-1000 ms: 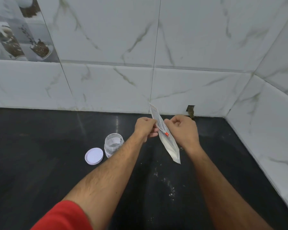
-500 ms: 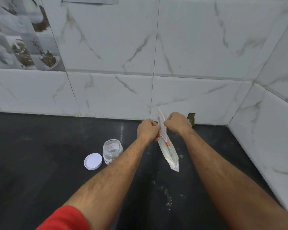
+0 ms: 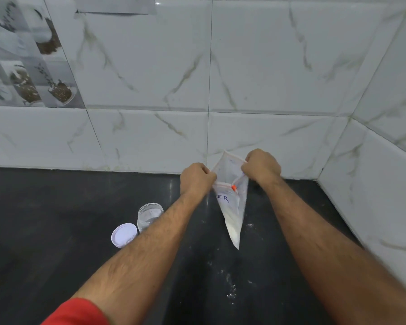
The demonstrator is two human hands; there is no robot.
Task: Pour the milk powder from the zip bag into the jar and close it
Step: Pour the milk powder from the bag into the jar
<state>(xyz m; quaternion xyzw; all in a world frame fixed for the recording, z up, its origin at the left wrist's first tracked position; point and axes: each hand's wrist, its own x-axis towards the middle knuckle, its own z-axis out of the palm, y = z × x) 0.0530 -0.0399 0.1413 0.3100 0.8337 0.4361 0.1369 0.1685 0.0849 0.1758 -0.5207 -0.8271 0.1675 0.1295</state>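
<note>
**Ana:** Hands first, from the head camera: the left hand is curling its fingers tight on the near lip of the zip bag, and the right hand is pinching the far lip, so the mouth is gaping between them, right of centre in the frame.

**Ben:** Nothing else in either hand?

**Ana:** Nothing. The bag is hanging above the dark table, its point aimed downward, with the powder sitting pale in the lower part. An orange slider is showing at one end of the zip.

**Ben:** And the jar?

**Ana:** The jar is standing open, lower and to the left of the bag, partly behind the left forearm. Its white lid is lying just beside it, further left. Some spilled powder is dotting the table lower down.

**Ben:** So the opening step, I'd judge.

**Ana:** Agreed. To do it well, I'd be parting the lips evenly, keeping the point low so no powder is climbing out. Then I'd be narrowing one corner into a spout before carrying it over that small jar mouth.
</note>
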